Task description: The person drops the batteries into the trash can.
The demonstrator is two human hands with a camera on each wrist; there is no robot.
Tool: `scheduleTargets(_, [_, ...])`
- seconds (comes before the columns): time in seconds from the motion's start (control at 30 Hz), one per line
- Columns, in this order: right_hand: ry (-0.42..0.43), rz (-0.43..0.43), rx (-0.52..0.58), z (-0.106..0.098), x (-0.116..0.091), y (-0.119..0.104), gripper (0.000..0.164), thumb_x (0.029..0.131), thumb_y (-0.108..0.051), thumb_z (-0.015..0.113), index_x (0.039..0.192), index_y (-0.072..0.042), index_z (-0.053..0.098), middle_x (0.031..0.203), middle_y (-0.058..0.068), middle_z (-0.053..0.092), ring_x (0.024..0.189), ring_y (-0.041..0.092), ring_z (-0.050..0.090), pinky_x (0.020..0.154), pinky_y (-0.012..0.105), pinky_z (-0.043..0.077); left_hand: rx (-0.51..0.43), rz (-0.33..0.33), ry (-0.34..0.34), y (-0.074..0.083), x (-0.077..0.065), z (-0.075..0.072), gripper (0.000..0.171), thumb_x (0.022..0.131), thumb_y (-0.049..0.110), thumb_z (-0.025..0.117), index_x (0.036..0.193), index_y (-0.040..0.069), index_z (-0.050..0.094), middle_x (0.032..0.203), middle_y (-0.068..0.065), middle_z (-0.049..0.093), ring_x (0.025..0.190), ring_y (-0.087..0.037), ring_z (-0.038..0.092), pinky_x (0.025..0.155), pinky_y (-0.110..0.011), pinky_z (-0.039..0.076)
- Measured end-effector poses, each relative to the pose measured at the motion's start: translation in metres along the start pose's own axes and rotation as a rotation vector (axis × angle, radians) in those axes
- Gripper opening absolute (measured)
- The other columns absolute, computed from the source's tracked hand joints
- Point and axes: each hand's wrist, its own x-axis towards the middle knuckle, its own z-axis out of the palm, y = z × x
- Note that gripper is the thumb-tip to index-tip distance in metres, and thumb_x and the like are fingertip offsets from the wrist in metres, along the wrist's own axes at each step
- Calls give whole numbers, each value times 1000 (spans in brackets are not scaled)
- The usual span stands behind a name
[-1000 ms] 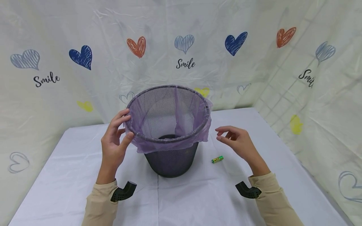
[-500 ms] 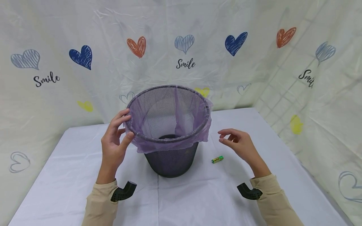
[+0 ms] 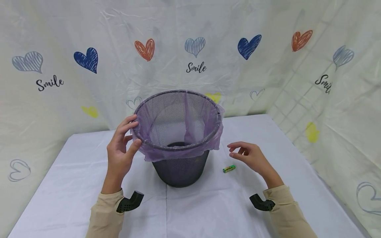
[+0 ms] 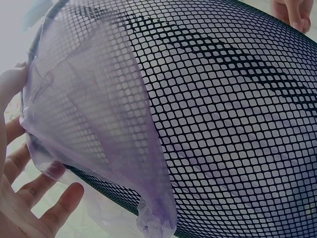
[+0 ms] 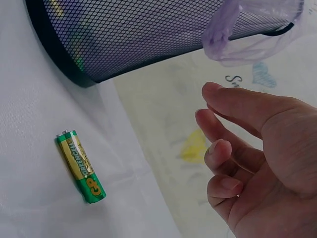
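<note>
A black mesh wastebasket (image 3: 181,168) stands tilted in the middle of the table. Its purple plastic liner (image 3: 175,153) folds out over the rim. My left hand (image 3: 120,150) grips the rim on the left side, with thumb and fingertips spread along it; in the left wrist view some fingertips lie behind the thin liner (image 4: 94,109). To the right, my right hand (image 3: 247,157) hovers with loosely bent fingers and holds nothing. Below and left of its fingertips, a green and gold AA battery (image 5: 81,167) marked GP Greencell lies on the cloth, near the basket's base.
A white cloth covers the table (image 3: 190,211). Behind and to the right hangs a pale curtain (image 3: 166,19) printed with hearts and the word Smile. Black wrist mounts (image 3: 130,201) sit on both beige sleeves.
My right hand has shifted slightly, first to the right and then down and back left, a bit closer to the battery. My left hand, the wastebasket and the battery stay in place.
</note>
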Motion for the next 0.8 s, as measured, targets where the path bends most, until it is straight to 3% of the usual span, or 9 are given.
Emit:
scheduleTargets(0.23, [-21,49,-27,3,-1,10,26,81,-15,68,107,-14,65,95,9,69,71,19,57,59,22,45,14,-7,0,1,0,1,41,84,1,58,121,-13,46,136,-26,40,131,-27,37,88,-22,43])
scheduleTargets(0.47, [-33,53,-37,12,3,56,32,79,-32,70,109,-20,65,96,-1,68,71,12,56,60,22,45,4,-3,-2,1,0,1,41,83,-4,57,122,-11,47,137,-22,42,130,-25,38,88,-23,43])
scheduleTargets(0.8, [-103,54,-20,14,3,66,35,78,-30,71,109,-16,66,97,3,67,72,12,52,60,22,42,1,3,0,0,0,0,42,85,3,59,121,-13,46,136,-26,40,130,-28,37,88,-22,43])
